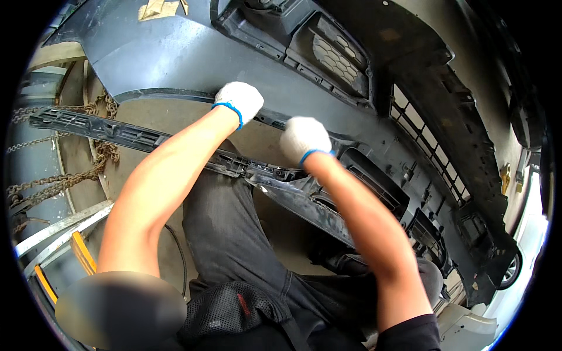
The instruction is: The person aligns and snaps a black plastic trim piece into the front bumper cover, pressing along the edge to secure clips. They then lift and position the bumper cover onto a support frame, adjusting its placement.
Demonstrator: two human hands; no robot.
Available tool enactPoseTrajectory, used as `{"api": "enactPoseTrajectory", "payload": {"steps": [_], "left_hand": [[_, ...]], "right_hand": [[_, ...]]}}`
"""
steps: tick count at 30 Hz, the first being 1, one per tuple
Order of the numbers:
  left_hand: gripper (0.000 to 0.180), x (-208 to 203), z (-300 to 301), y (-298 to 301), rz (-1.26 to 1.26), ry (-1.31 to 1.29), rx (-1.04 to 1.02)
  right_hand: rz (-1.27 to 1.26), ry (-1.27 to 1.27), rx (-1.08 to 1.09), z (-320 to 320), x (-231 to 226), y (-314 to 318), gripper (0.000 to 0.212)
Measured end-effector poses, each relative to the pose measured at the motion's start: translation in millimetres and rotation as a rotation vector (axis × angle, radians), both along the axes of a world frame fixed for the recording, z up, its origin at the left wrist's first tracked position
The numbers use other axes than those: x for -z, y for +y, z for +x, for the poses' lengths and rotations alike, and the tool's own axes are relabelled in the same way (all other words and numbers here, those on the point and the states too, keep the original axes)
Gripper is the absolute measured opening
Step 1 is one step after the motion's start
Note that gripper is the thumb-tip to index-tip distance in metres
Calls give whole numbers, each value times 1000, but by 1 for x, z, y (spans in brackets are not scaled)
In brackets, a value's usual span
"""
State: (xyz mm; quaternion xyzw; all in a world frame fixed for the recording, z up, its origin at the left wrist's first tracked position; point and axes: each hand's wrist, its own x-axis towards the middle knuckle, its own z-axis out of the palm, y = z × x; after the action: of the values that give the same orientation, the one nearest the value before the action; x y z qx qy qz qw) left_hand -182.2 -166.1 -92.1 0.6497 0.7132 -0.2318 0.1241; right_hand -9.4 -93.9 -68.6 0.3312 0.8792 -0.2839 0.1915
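Two white-gloved hands lie over the near edge of a dark grey bumper cover [170, 55], which spreads beyond them and to the right. The left grip [239, 99] appears curled at this edge, the right grip [304, 139] blurred just beside it; neither opening nor any hold can be told. A black slotted strip [126, 136] runs nearer the body, beneath the left forearm.

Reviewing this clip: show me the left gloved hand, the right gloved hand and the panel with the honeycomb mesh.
Left gloved hand [240, 100]: head view, back of the hand.
Right gloved hand [305, 139]: head view, back of the hand, slightly blurred.
Honeycomb mesh panel [338, 61]: head view, middle of the mesh.
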Motion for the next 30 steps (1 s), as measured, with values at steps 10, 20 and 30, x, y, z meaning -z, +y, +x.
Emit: {"api": "enactPoseTrajectory", "payload": {"steps": [10,20,30], "left_hand": [[23,-4,0,13,-96,-61,-32],[18,13,-6,7,-74,-11,31],[21,12,-2,4,-58,-41,-14]], "right_hand": [[-155,-33,-908,-26,56,104,18],[-671,-463,-144,-62,48,127,11],[-541,-9,-215,7,50,111,22]]}}
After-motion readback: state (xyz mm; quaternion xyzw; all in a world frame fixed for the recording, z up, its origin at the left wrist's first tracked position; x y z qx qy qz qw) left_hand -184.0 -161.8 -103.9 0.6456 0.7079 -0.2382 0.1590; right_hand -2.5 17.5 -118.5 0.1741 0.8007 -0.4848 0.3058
